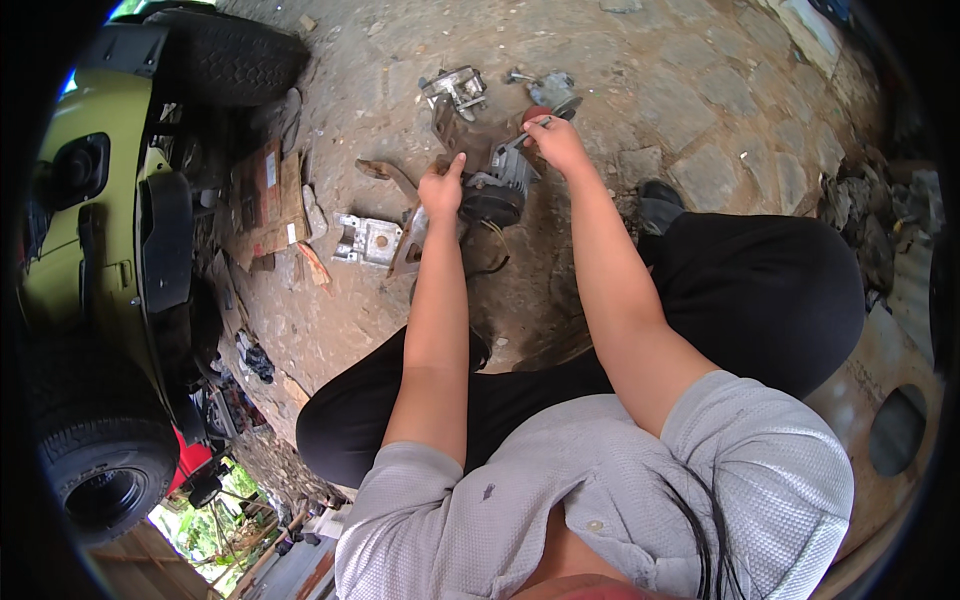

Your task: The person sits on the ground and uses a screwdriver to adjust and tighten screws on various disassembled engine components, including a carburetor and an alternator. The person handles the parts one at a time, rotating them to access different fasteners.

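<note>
A metal motor-like unit [512, 168] with a finned grey housing and a black round end [492, 206] lies on the ground before me. My left hand [441, 187] is closed on a rusty metal bracket [408, 183] at the unit's left side, thumb pointing up. My right hand [556, 142] is closed round the handle of a slim metal wrench [515, 141], whose far end reaches the top of the housing. How its tip meets the unit is too small to tell. A reddish round thing [535, 115] shows just behind my right fingers.
Loose metal castings [456, 91] and a small metal part with a disc [552, 88] lie beyond the unit. A silver plate-like casting [366, 240] sits to its left, near flattened cardboard [268, 200]. A green vehicle [95, 200] with big tyres stands at the left.
</note>
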